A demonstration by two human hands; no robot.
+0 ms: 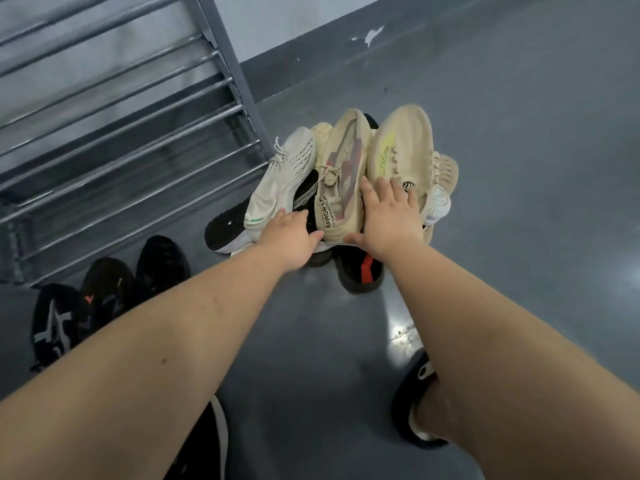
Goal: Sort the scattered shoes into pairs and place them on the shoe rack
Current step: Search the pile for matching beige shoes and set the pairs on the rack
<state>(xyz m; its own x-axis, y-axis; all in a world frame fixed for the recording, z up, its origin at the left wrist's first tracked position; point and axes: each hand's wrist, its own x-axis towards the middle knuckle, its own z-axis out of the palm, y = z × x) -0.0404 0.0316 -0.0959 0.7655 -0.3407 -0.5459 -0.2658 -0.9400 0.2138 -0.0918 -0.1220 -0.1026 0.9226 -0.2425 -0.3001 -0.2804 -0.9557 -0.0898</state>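
While both the left hand (291, 237) and right hand (388, 216) rest flat-fingered on the heaped cream, white and black sneakers (346, 174) beside the grey metal shoe rack's (131, 133) corner, its visible bars hold 0 shoes, so sorting looks barely begun.

Our arms are bare from the frame edge down to the wrists, with no sleeves, watch or rings showing. Our left hand (294, 237) and right hand (388, 220) wear no gloves. Our left forearm (180, 341) carries a few small dark spots. On our right foot we wear a black slipper (412, 393) with a pale inner edge and a white mark on its strap.
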